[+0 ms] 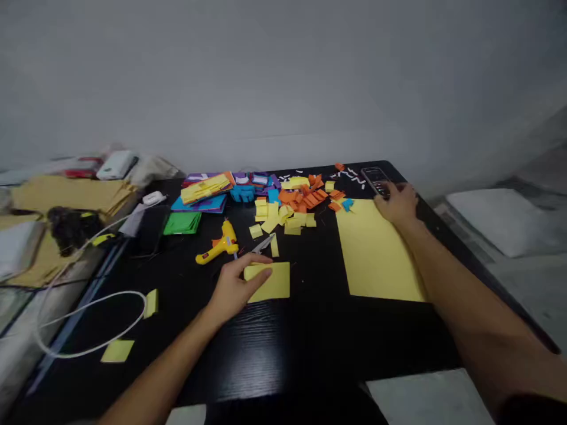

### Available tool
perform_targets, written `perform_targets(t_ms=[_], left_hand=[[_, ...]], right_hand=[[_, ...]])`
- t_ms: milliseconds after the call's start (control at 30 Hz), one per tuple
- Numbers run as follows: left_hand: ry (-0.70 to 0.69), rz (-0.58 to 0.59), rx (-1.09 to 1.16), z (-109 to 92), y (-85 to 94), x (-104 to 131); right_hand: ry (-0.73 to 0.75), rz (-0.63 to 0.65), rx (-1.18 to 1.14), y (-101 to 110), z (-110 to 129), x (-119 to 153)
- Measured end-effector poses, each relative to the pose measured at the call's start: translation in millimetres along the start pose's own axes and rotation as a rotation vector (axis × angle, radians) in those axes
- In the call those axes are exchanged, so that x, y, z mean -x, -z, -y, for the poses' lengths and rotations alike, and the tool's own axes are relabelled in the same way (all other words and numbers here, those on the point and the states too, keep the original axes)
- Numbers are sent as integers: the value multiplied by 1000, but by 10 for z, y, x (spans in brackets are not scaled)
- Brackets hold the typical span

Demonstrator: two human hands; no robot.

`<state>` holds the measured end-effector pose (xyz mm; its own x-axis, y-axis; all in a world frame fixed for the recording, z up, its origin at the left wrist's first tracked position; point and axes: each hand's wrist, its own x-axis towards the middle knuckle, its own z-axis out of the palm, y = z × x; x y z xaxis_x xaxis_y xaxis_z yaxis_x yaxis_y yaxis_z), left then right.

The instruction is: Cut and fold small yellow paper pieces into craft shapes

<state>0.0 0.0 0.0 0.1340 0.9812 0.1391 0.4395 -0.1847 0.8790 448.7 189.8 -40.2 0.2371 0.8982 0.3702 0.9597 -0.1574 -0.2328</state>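
My left hand (237, 286) rests over the left side of a small yellow paper piece (275, 282), thumb and fingers spread apart. Just beyond its fingertips lie scissors (263, 244), partly hidden. A yellow glue gun (221, 243) is on its side behind that hand. At the back right, my right hand (400, 205) reaches to a phone (374, 177) on the table. Its fingers are apart and touch or nearly touch the phone's near end. Below the wrist lies a large yellow sheet (376, 254), its right edge partly covered by my forearm.
Cut yellow and orange paper pieces (305, 200) are heaped at the back of the black table (319, 342). Folded coloured stacks (206, 190) and a green packet (182, 223) sit to their left. A white cable (93, 307) loops across the left edge near small yellow pieces (117, 351).
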Motion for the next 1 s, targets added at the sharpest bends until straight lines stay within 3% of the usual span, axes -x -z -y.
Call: perform_targets(t_ms=[533,700,867,1000], left_hand=[[-8,-11,25,-17,-11,-6],[-11,-18,21,-19,-14,-7],[1,-9,8,-18,-22,-3],[6,-27,17,-3,-23,-4]], right_hand=[[-57,-26,-37,-67,-9,-40],[-48,-125,-82,37,67,9],[-12,-217,-380,271,594,293],[128,7,-653,484,1306,853]])
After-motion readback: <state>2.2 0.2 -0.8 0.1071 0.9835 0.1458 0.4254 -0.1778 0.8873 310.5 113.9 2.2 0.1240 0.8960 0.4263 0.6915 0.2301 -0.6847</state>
